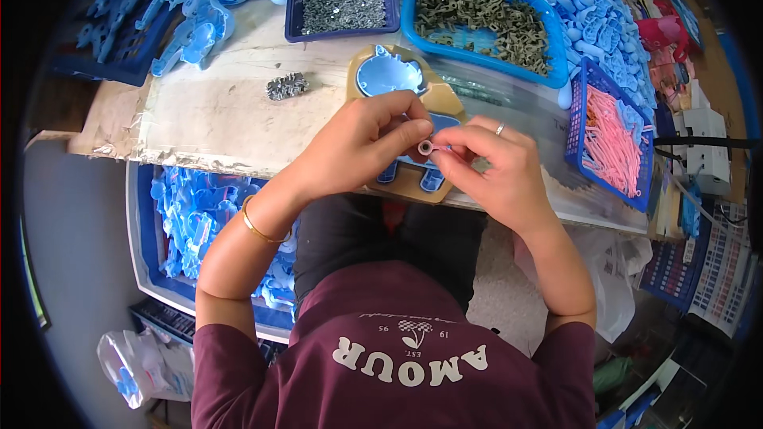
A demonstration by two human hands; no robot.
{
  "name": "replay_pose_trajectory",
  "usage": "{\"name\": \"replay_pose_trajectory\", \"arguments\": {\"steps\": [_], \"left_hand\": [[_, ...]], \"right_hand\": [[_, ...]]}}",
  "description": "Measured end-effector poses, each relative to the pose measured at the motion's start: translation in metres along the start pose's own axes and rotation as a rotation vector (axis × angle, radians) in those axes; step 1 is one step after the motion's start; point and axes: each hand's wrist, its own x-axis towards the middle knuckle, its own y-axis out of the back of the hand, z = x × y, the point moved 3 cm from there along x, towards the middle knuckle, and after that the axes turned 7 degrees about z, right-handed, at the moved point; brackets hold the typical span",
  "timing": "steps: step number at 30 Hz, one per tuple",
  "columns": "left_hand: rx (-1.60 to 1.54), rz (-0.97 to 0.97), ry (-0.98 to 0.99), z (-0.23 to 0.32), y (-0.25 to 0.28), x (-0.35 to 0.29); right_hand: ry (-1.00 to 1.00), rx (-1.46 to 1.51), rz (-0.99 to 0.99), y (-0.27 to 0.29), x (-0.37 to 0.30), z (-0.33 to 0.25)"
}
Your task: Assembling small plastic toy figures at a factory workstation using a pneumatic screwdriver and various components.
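A: What've the hands got?

B: On my remote feed, the right hand [501, 167] has thumb and finger pinched on a small pink ring-ended piece [426, 147]. The left hand [369, 139] is curled, fingertips pinched together right by the ring. Can't tell if that one's gripping it too.

A: So where's the piece, exactly?

B: Between the two hands, over a tan fixture [447, 97]. I can see a rounded blue shell [389, 75] at the fixture's far end.

A: Anything else around?

B: Blue basket [579, 115] of pink sticks [610, 143] off right, light blue tray [409, 12] of dull metal bits [485, 24] past the fixture, and a metal clump [287, 86] on the table [214, 103], left side.
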Motion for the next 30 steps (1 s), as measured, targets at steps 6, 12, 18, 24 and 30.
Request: {"name": "replay_pose_trajectory", "arguments": {"steps": [6, 12, 18, 24, 30], "left_hand": [[0.29, 0.516, -0.333, 0.002, 0.03, -0.003], [0.379, 0.576, -0.428, -0.007, 0.042, -0.014], [0.526, 0.597, -0.457, -0.021, 0.042, -0.017], [0.586, 0.578, -0.527, -0.022, 0.04, -0.016], [0.87, 0.273, -0.721, -0.023, 0.026, -0.027]], "right_hand": [[0.304, -0.295, 0.091, -0.019, 0.014, -0.003], [0.275, -0.362, 0.004, -0.047, 0.017, 0.011], [0.287, -0.315, -0.094, -0.048, 0.026, 0.011], [0.27, -0.269, -0.217, -0.049, 0.033, 0.019], [0.226, -0.359, -0.271, -0.051, 0.034, 0.012]]}}
